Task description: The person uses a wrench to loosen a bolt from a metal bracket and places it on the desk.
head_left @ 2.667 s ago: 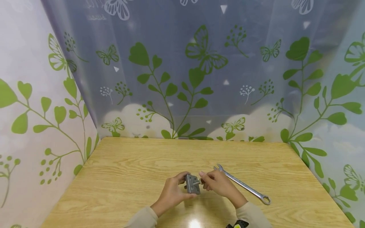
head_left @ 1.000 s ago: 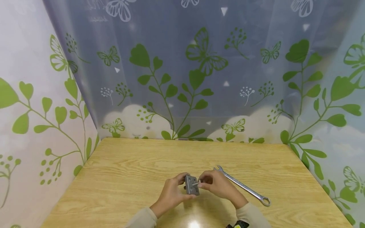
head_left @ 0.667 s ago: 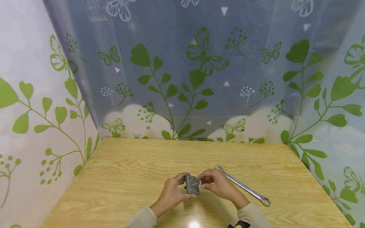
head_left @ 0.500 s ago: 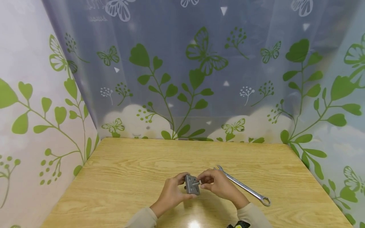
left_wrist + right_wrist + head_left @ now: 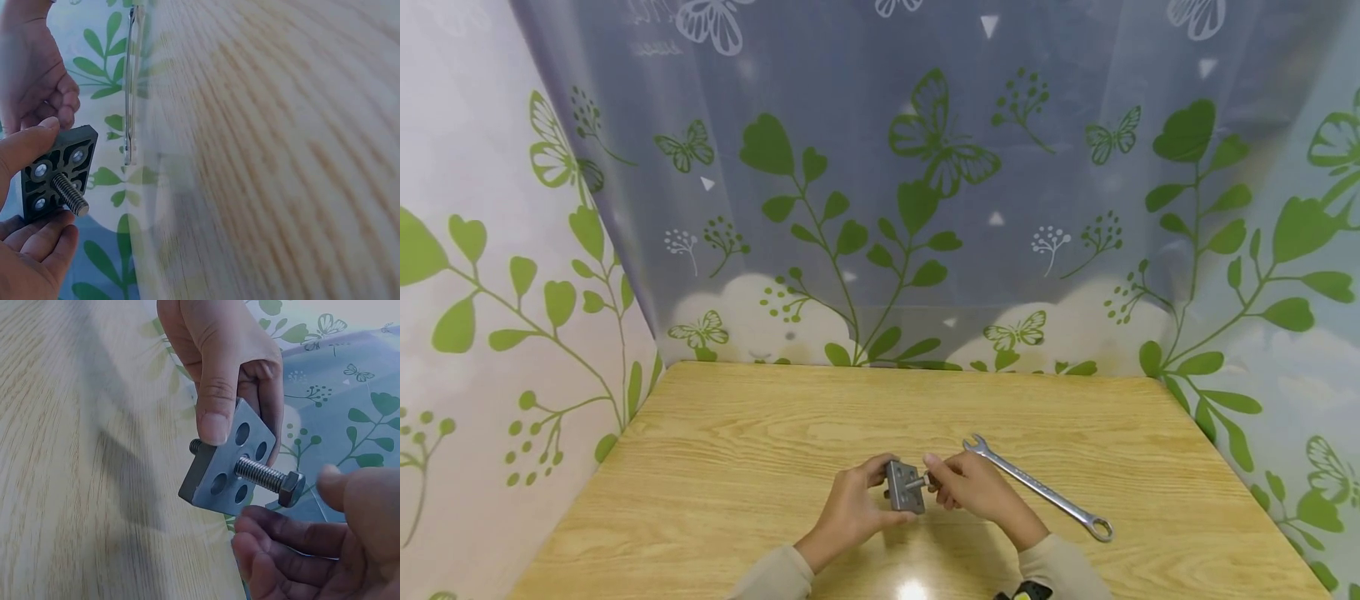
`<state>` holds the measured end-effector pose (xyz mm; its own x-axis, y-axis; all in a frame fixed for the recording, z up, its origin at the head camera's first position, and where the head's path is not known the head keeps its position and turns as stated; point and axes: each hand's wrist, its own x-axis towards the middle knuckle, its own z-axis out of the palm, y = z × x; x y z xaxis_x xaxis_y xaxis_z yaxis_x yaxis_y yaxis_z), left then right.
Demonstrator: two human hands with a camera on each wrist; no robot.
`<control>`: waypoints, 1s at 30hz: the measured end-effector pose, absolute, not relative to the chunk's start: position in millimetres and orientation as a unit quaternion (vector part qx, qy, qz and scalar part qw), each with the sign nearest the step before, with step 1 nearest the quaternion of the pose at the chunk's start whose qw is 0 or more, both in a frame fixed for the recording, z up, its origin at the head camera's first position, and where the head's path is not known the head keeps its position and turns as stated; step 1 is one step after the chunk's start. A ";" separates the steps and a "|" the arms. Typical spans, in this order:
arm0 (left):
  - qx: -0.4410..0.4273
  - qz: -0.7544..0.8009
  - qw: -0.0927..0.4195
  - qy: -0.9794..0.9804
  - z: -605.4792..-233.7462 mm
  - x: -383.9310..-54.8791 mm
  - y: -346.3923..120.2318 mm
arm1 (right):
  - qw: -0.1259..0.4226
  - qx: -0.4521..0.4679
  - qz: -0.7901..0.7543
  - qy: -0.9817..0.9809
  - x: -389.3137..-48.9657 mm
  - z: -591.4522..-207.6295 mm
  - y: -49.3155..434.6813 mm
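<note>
My left hand (image 5: 852,507) holds a small grey square plate (image 5: 902,490) by its edges, thumb on one edge and fingers on the opposite one. Four-cornered and tilted, the plate has several round holes around a threaded hex bolt (image 5: 262,475) through its middle. The bolt's hex head (image 5: 292,489) stands well out on the right-hand side, and its threaded end (image 5: 72,195) sticks out of the ribbed back. My right hand (image 5: 981,487) is beside the head, thumb raised and fingers loosely curled below it; in the right wrist view a gap shows between thumb and head.
A combination wrench (image 5: 1037,486) lies slantwise on the wood-grain table (image 5: 760,433), just beyond and right of my right hand. Patterned curtains (image 5: 865,208) with leaves and butterflies stand along the table's back and sides.
Half a second ago my right fingers were at the bolt head; now the thumb has swung up and away from it. The left hand and plate stay nearly in place.
</note>
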<state>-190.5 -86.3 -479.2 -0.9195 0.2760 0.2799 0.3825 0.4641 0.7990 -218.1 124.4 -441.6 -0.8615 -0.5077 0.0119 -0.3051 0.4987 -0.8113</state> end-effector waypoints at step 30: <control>-0.198 -0.488 0.052 -0.848 -479.9 -188.9 -88.6 | 0.094 -0.307 -0.410 0.854 -218.8 -441.5 129.0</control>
<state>-188.9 -88.6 -479.9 -0.9157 0.2854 0.2828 0.3879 0.4447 0.8073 -218.8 129.0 -441.5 -0.7944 -0.6005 0.0914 -0.4463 0.4751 -0.7583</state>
